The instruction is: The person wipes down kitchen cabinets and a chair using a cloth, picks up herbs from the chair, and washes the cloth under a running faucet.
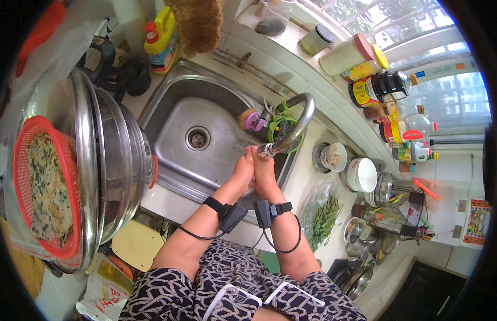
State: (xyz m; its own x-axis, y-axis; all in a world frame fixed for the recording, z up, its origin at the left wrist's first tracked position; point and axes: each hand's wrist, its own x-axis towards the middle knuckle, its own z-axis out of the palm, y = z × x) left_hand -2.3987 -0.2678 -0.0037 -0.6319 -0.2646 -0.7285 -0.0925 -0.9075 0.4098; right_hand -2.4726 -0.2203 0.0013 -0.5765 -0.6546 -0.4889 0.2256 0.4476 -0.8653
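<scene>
My left hand (243, 170) and my right hand (265, 168) are pressed together under the spout of the curved metal faucet (304, 120), over the right part of the stainless steel sink (172, 132). Something pinkish shows at the fingertips and between the palms; whether it is an object or skin cannot be told. The fingers are partly hidden by each other and by the spout's end. A green strainer basket (286, 130) with a dark scouring pad and a purple holder (254, 121) with a sponge hang by the faucet. The drain (197, 138) lies left of my hands.
Stacked metal lids and a red basket (75, 228) of patterned food stand left. Leafy greens (324, 220) in plastic, bowls (364, 175) and a wire rack (397, 212) are at right. A yellow detergent bottle (161, 44) stands behind the sink; jars and bottles line the windowsill.
</scene>
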